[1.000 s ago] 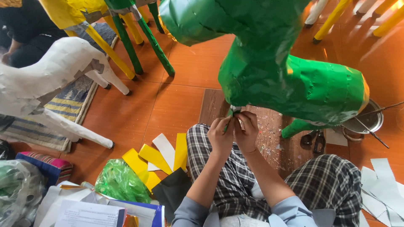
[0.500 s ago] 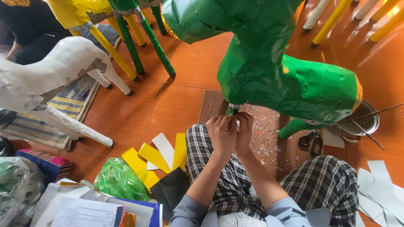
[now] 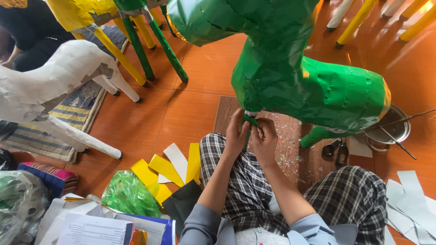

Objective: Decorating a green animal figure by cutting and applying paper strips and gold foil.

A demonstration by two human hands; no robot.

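Left hand (image 3: 236, 134) and right hand (image 3: 265, 140) both pinched shut on the thin green paper-wrapped front leg (image 3: 249, 121) beneath the large green paper animal figure (image 3: 313, 86), above the lap. Yellow and white paper strips (image 3: 170, 168), crumpled green plastic bag (image 3: 129, 196) lower left; metal scissors (image 3: 337, 149) right.

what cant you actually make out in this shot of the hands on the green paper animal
- Front leg of the green paper animal, head view: left hand and right hand cover most of it.
- Animal's head: cut off by the top edge.
- Metal bowl: the animal's body hides part; contents unclear.
- Scissors: partly under the body.
- Printed sheet: too small to read.
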